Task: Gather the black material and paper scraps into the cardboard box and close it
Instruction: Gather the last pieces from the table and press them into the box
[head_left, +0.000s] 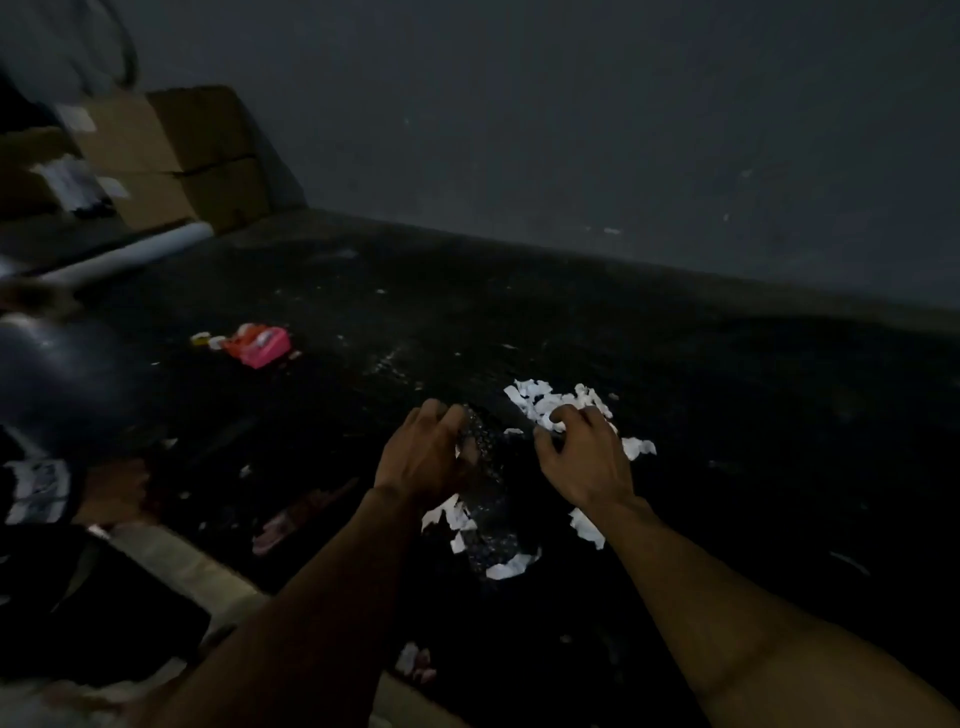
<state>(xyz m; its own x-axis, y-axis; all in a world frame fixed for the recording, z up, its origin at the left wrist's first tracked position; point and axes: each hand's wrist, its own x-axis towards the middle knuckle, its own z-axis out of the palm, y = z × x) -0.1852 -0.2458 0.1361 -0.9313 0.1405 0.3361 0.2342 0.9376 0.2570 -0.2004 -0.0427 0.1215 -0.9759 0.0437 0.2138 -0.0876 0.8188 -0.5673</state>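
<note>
At the desk's (187, 564) pale near edge lies a small pinkish scrap (415, 662), and further left a dull pink strip (304, 512), both too dim to name. Two bare forearms reach in from the near edge over the dark top. Between them lies the black material (491, 512), a sparkly dark patch running away from the viewer, with white paper scraps (506, 567) on and around its near end and more beside the right wrist. The left hand (422, 460) sits over the material's left side, fingers curled down against its far end; whether this grip pinches the material or only touches it cannot be told. The right hand (584, 460) is just right of the material, thumb spread wide toward it, bent fingertips pressed down on the near rim of a heap (545, 397) of white scraps, with nothing enclosed in that grip. Small white flecks dot the top around both hands. At the left edge a glossy dark round thing (62, 374) bulks in, with a patterned sleeve (39, 491) below it, blurred. Further back and left lies a pink packet (258, 344). Toward the far left corner a white roll (132, 254) lies slanted, and behind it cardboard boxes (171, 156) are stacked against the grey wall (571, 130).
</note>
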